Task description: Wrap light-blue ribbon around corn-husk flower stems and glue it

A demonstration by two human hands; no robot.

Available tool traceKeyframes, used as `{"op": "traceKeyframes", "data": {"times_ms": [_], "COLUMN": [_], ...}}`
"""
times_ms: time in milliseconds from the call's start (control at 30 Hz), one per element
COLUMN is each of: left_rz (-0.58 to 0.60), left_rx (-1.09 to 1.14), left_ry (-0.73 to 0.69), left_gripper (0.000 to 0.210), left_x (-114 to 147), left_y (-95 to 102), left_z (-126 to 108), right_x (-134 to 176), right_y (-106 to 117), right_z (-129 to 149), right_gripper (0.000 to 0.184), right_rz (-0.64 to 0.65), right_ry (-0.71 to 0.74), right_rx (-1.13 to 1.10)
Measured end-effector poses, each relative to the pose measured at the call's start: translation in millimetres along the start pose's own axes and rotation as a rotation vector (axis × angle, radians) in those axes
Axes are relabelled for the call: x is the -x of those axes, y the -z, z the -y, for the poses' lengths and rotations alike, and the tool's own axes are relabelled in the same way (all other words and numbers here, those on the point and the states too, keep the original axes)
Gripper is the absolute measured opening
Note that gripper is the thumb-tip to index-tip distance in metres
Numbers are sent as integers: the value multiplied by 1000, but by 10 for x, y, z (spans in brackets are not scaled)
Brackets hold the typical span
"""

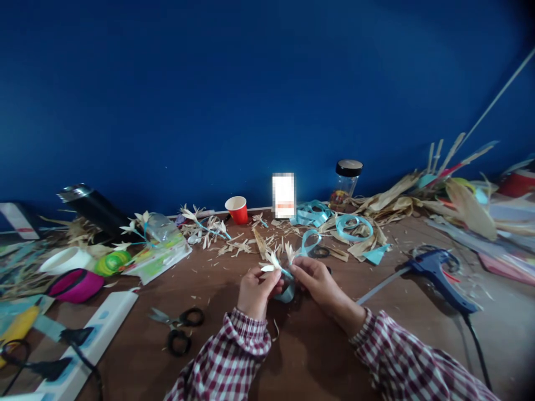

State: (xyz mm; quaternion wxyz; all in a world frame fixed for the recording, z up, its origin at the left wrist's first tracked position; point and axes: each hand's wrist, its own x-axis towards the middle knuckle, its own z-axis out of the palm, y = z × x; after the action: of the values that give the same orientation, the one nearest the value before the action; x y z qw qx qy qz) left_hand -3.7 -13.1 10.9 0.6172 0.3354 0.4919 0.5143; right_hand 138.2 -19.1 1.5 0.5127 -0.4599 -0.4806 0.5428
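Note:
Pale husk flowers [271,259] on a thin stem are held between my two hands, above the middle of the table. My left hand [256,289] pinches the stem just below one blossom. From the other side, my right hand [315,281] has thumb and forefinger closed on the blue ribbon [285,273] wound around the stem. A loop of the same light blue ribbon hangs under the fingers, and another stands up behind my right hand. Black-handled scissors [179,328] lie with blades apart to the left of my left forearm.
A blue glue gun [443,281] with a cord lies at right. A white power strip [96,334] with plugs is at left. Behind are a red paper cup [237,210], a lidded jar [346,184], a ribbon coil [354,227], husk scraps and other husk flowers [209,225].

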Motion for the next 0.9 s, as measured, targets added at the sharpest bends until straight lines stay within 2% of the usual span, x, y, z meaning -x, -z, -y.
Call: {"op": "traceKeyframes", "data": {"times_ms": [167, 267, 533, 900], "left_rz": [57, 63, -6, -121], "left_rx": [-164, -210, -236, -284], "left_ry": [-77, -71, -84, -184], "left_gripper": [25, 30, 35, 30], "left_x": [-17, -6, -10, 55], "left_y": [21, 16, 11, -46], "left_z": [51, 62, 100, 56], "right_x": [16, 18, 5, 0], "right_y": [-6, -6, -6, -10], "right_z": [35, 26, -17, -64], "right_gripper": [29, 30, 30, 28], "right_rz": [5, 5, 0, 31], "right_ry": [2, -7, -26, -147], "right_rx": [-5, -10, -11, -174]}}
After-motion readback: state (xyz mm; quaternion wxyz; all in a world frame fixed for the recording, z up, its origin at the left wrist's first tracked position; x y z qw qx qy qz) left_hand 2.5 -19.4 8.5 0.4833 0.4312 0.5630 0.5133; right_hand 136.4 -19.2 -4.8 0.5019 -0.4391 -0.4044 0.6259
